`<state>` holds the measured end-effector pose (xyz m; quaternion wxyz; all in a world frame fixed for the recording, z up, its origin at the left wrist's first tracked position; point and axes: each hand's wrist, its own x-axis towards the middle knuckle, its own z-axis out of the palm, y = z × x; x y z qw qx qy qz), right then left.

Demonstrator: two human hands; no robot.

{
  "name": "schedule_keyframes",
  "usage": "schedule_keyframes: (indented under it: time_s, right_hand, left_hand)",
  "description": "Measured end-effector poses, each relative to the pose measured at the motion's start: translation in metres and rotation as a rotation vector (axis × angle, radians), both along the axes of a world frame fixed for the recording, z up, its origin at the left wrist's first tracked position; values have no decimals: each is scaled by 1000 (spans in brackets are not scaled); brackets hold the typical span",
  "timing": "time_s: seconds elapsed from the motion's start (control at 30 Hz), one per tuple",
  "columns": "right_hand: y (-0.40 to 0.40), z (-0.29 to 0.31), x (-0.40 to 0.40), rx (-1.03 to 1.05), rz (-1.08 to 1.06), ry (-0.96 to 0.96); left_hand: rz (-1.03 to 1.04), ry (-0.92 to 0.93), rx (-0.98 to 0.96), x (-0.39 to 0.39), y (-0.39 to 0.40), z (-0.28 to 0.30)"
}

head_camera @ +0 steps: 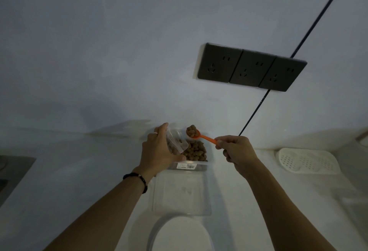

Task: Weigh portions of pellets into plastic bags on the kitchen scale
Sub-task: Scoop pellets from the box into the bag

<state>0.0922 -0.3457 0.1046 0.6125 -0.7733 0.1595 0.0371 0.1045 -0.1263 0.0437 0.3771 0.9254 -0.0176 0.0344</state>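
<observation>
Brown lumpy pellets point(196, 151) fill clear tub point(191, 166) by wall. Left hand point(159, 151) grips small clear bag point(176, 142) (some pellets inside) over tub; right hand point(237, 150) pinches orange spoon point(201, 135), heaped.

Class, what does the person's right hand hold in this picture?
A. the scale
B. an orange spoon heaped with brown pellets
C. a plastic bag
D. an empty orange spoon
B: the right hand pinches the orange spoon, its bowl heaped with brown pellets.
</observation>
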Motion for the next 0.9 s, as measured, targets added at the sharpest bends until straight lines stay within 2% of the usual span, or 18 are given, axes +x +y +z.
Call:
schedule_keyframes:
  time_s: [0.17,0.33,0.47,0.57,0.7,0.83,0.9]
  right_hand:
    - [7,7,-2,-88,93,-49]
    - [33,12,-10,-611,365,-272]
    - [42,14,-15,-762,506,-497]
    - [37,15,-13,-751,425,-568]
    - [34,16,-12,-670,396,-475]
    - [29,15,-8,-583,295,-460]
    - [29,14,-6,-556,324,-419]
  left_hand:
    - [-3,-11,-26,3,-2,2]
    - [-6,-28,-62,2,-2,1]
    - [-2,-27,-90,0,0,-3]
    - [7,-24,-128,0,3,-4]
    - [6,-25,-151,1,3,-3]
    - [-5,-32,-162,2,3,-1]
    - [-5,-31,-164,2,4,0]
